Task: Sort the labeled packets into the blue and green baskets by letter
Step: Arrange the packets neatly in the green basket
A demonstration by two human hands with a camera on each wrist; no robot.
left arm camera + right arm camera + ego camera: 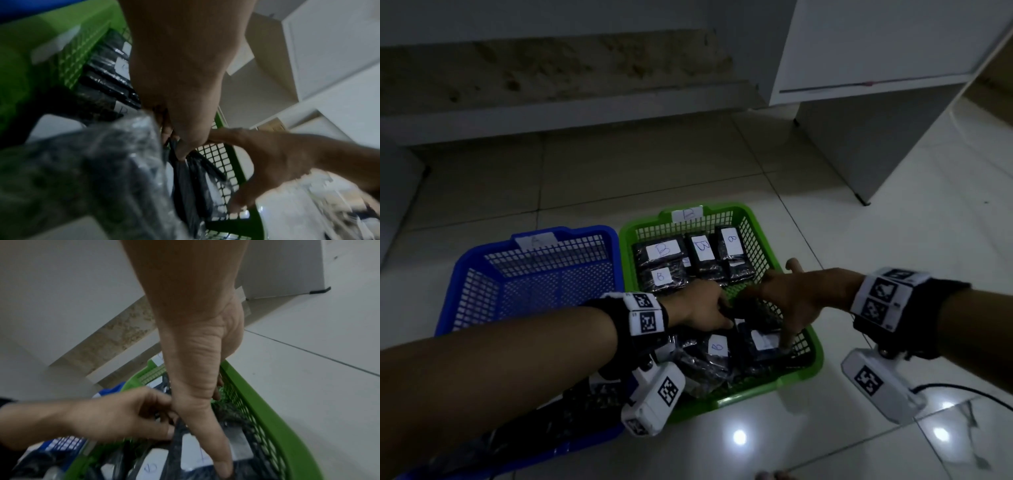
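Hands meet over green basket (pixel 808 368): your left hand (pixel 703 310) pinches a dark packet (pixel 755 308) there, your right hand (pixel 796 296) lies fingers-straight on it; next, read its letter, since the blue basket (pixel 472 274) looks unfilled.

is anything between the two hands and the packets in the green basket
Nothing visible: the left hand and right hand are already inside the green plastic mesh basket, fingers on the black plastic-wrapped packets.

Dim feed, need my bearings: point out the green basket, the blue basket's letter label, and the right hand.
green basket (pixel 812 346): head view, bare right rim.
blue basket's letter label (pixel 536 241): head view, middle of the white tag.
right hand (pixel 794 296): head view, back of the hand.
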